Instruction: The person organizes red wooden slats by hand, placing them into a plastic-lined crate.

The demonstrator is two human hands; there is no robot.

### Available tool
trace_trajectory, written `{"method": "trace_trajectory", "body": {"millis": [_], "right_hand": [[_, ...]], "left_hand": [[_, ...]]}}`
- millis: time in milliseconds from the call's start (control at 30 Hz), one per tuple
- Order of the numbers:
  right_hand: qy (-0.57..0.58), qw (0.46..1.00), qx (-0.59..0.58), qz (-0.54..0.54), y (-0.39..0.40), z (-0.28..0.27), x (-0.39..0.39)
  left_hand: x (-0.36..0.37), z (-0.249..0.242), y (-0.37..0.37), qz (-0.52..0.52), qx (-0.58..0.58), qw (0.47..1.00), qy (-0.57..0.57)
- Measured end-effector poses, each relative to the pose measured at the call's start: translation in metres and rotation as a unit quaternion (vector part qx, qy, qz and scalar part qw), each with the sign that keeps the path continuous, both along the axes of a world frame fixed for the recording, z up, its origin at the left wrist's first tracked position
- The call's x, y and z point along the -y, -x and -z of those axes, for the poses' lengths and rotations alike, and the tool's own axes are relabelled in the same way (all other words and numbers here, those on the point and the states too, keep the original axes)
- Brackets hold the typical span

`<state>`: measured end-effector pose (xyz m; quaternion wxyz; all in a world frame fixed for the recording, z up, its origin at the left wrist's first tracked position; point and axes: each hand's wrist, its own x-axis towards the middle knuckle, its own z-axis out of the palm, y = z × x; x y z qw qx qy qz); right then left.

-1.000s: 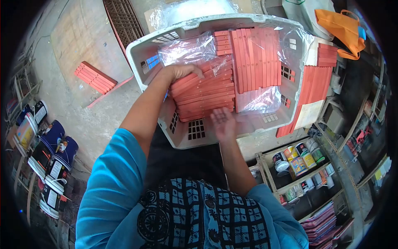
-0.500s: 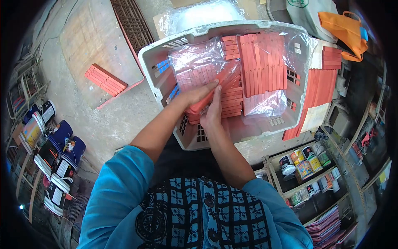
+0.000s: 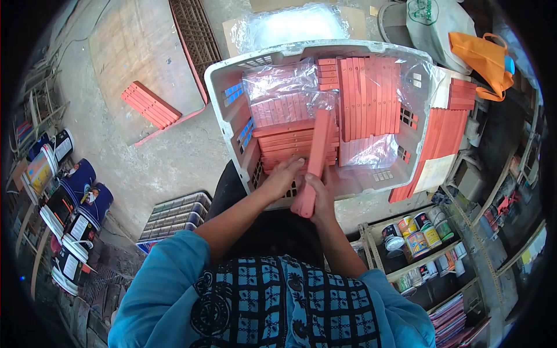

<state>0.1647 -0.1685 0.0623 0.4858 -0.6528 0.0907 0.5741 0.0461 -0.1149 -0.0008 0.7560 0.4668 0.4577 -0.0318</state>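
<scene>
Red painted strips (image 3: 318,156) stand pressed together in a narrow bundle above the near side of a grey plastic crate (image 3: 229,168). My right hand (image 3: 321,194) is wrapped round the bundle's lower part. Just left of it, my left hand (image 3: 284,178) has its fingers bent over the crate's near rim, close to the bundle; whether it touches the bundle is unclear. Inside the crate lie stacked red strips (image 3: 370,98), with clear plastic film (image 3: 281,81) over some of them. More red strips (image 3: 296,142) lie just beyond my hands.
On a board (image 3: 136,52) at the left lies a small group of red strips (image 3: 151,105). Paint buckets (image 3: 96,200) stand far left, a basket (image 3: 177,217) near my left arm. Cans (image 3: 416,242) fill a shelf at right; an orange bag (image 3: 478,61) lies upper right.
Both hands have drawn back toward my body. The strips, earlier slanted low in the crate, are now nearly upright in my right hand. My left hand has moved off their upper part.
</scene>
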Motion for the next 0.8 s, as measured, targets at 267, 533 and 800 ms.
{"method": "trace_trajectory", "body": {"millis": [267,533,800], "right_hand": [[0.074,0.760,0.575,-0.294,-0.135,0.044,-0.008],[0.093,0.711,0.618,-0.323,-0.185,0.087,-0.025],[0.031,0.716,0.664,-0.215,-0.148,0.057,-0.007]], "left_hand": [[-0.047,0.047,-0.019,0.166,-0.196,0.888,-0.381],[-0.053,0.057,-0.030,0.213,-0.207,0.882,-0.366],[-0.063,0.064,-0.037,0.284,-0.208,0.874,-0.334]]}}
